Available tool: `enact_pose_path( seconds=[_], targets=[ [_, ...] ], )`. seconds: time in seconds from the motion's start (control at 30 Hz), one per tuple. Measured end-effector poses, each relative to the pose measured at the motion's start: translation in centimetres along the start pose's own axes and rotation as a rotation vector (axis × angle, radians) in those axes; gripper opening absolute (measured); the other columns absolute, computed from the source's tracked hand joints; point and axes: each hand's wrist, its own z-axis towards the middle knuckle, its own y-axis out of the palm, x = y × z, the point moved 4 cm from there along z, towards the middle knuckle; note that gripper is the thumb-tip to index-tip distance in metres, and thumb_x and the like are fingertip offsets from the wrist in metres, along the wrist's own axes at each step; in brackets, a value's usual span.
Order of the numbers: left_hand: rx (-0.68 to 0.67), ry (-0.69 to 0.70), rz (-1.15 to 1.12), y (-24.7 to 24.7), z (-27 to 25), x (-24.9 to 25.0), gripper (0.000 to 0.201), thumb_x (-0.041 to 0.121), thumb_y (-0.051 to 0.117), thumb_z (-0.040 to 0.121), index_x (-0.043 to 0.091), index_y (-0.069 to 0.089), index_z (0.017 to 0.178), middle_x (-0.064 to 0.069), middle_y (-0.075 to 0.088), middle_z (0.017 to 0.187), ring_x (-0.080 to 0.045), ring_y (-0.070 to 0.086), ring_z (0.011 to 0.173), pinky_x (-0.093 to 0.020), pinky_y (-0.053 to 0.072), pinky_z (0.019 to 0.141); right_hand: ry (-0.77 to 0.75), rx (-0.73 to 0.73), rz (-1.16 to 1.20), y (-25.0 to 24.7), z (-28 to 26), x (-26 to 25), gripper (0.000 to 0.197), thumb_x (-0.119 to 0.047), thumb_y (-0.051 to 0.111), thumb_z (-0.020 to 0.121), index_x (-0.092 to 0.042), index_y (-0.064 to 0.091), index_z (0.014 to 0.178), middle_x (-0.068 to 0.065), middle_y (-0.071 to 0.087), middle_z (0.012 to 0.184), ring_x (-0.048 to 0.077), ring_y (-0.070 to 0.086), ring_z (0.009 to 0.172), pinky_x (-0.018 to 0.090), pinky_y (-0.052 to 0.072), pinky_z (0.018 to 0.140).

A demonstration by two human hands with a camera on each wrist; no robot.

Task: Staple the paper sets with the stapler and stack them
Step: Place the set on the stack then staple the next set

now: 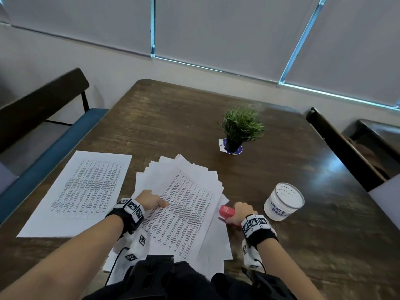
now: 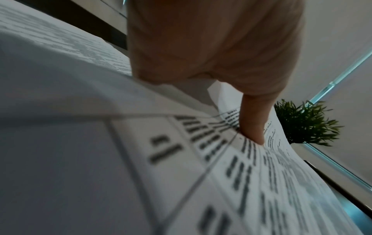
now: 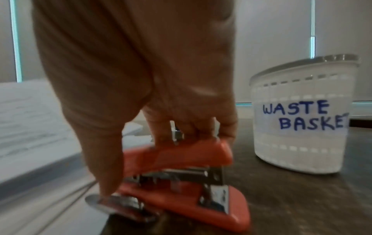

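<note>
Fingers (image 3: pixel 161 132) on my right hand (image 1: pixel 242 212) are curled over the top of the red stapler (image 3: pixel 181 179), thumb down by its metal nose, so that's a firm grip. It sits on the tabletop (image 1: pixel 303 234) right at the 3 o'clock edge of the fanned paper pile (image 1: pixel 184 213).

Left hand (image 1: pixel 149 201) is on the pile's 9 o'clock side. From the wrist view the thumb presses the top printed sheet (image 2: pixel 231 174) and the sheet's edge curls up under the palm, so it looks pinched, though the other fingers are hidden.

A separate paper set (image 1: pixel 80 193) lies flat at 9 o'clock, just beside the pile, its near corner close to the tabletop edge.

The waste basket (image 3: pixel 302 119) is near the stapler at 3 o'clock, not touching. Potted plant (image 1: pixel 240 128) stands at 1 o'clock, well apart. Bare wood from 12 to 2 o'clock gives me room.
</note>
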Motion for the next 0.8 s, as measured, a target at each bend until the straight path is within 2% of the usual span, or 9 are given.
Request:
enact_pose_path(
  seconds=[0.07, 0.17, 0.3, 0.37, 0.43, 0.53, 0.67, 0.73, 0.8],
  targets=[
    [-0.009, 0.009, -0.007, 0.2, -0.2, 0.4, 0.065, 0.023, 0.082, 0.076, -0.007, 0.05, 0.124, -0.012, 0.059, 0.122, -0.034, 0.056, 0.114, -0.033, 0.041, 0.093, -0.011, 0.057, -0.052, 0.4, 0.0, 0.5, 0.053, -0.041, 0.067, 0.085, -0.014, 0.05, 0.128, 0.008, 0.05, 0.131, 0.029, 0.046, 0.124, 0.042, 0.042, 0.102],
    [-0.032, 0.031, -0.033, 0.3, -0.9, 1.0, 0.044, 0.014, 0.08, 0.078, 0.0, 0.052, 0.109, -0.008, 0.06, 0.116, -0.03, 0.056, 0.108, -0.035, 0.041, 0.094, 0.02, 0.158, 0.052, -0.5, -0.3, 0.9, 0.038, -0.032, 0.056, 0.094, -0.011, 0.044, 0.123, 0.014, 0.058, 0.126, 0.032, 0.055, 0.117, 0.04, 0.046, 0.094],
    [-0.061, 0.124, -0.038, 0.2, -1.4, 2.1, 0.033, 0.01, 0.081, 0.075, 0.004, 0.06, 0.1, -0.007, 0.067, 0.1, -0.027, 0.061, 0.096, -0.034, 0.043, 0.088, 0.067, 0.469, 0.458, -5.5, -1.6, 1.2, 0.034, -0.037, 0.056, 0.094, -0.011, 0.042, 0.112, 0.017, 0.063, 0.112, 0.038, 0.06, 0.106, 0.044, 0.047, 0.088],
    [-0.092, 0.161, -0.043, 0.4, -2.0, 2.9, 0.024, 0.006, 0.079, 0.076, 0.006, 0.062, 0.092, -0.005, 0.067, 0.091, -0.027, 0.063, 0.091, -0.032, 0.043, 0.084, 0.017, 0.674, 0.708, -8.6, -2.8, 0.9, 0.036, -0.032, 0.064, 0.09, -0.013, 0.042, 0.111, 0.01, 0.062, 0.105, 0.032, 0.06, 0.1, 0.039, 0.044, 0.084],
    [-0.112, 0.203, -0.013, 0.6, -2.5, 3.6, 0.022, 0.006, 0.08, 0.075, 0.004, 0.065, 0.09, -0.01, 0.07, 0.089, -0.031, 0.066, 0.09, -0.037, 0.05, 0.086, -0.076, 0.753, 0.931, -11.3, -3.9, 0.0, 0.041, -0.028, 0.071, 0.084, -0.015, 0.044, 0.112, -0.001, 0.062, 0.098, 0.022, 0.061, 0.091, 0.031, 0.041, 0.081],
    [-0.125, 0.247, 0.007, 0.7, -3.0, 4.3, 0.019, 0.007, 0.083, 0.07, 0.001, 0.069, 0.082, -0.012, 0.07, 0.079, -0.033, 0.068, 0.081, -0.048, 0.053, 0.087, -0.232, 0.645, 1.035, -13.4, -4.1, -2.2, 0.031, -0.029, 0.081, 0.075, -0.021, 0.06, 0.096, -0.009, 0.066, 0.082, 0.006, 0.061, 0.074, 0.025, 0.045, 0.071],
    [-0.155, 0.317, 0.038, 0.6, -3.8, 5.3, 0.027, 0.006, 0.084, 0.068, 0.004, 0.07, 0.09, -0.009, 0.073, 0.082, -0.031, 0.07, 0.085, -0.043, 0.055, 0.085, -0.368, 0.356, 1.064, -12.7, -3.2, -5.2, 0.027, -0.021, 0.086, 0.071, -0.023, 0.062, 0.084, -0.008, 0.062, 0.071, 0.006, 0.056, 0.058, 0.021, 0.046, 0.056],
    [-0.191, 0.347, 0.073, 0.5, -4.1, 5.6, 0.032, 0.012, 0.085, 0.066, 0.007, 0.071, 0.095, -0.006, 0.074, 0.086, -0.029, 0.07, 0.087, -0.043, 0.055, 0.087, -0.368, 0.304, 1.053, -12.2, -2.9, -6.0, 0.027, -0.019, 0.084, 0.071, -0.021, 0.062, 0.085, -0.004, 0.063, 0.075, 0.01, 0.058, 0.065, 0.025, 0.049, 0.062],
    [-0.208, 0.371, 0.132, 0.3, -4.2, 5.7, 0.041, 0.021, 0.086, 0.064, 0.008, 0.071, 0.1, -0.007, 0.075, 0.092, -0.028, 0.071, 0.09, -0.047, 0.054, 0.09, -0.345, 0.297, 1.048, -12.0, -2.7, -6.5, 0.024, -0.019, 0.083, 0.071, -0.017, 0.063, 0.085, -0.002, 0.062, 0.073, 0.015, 0.056, 0.062, 0.027, 0.047, 0.057]
  ],
)
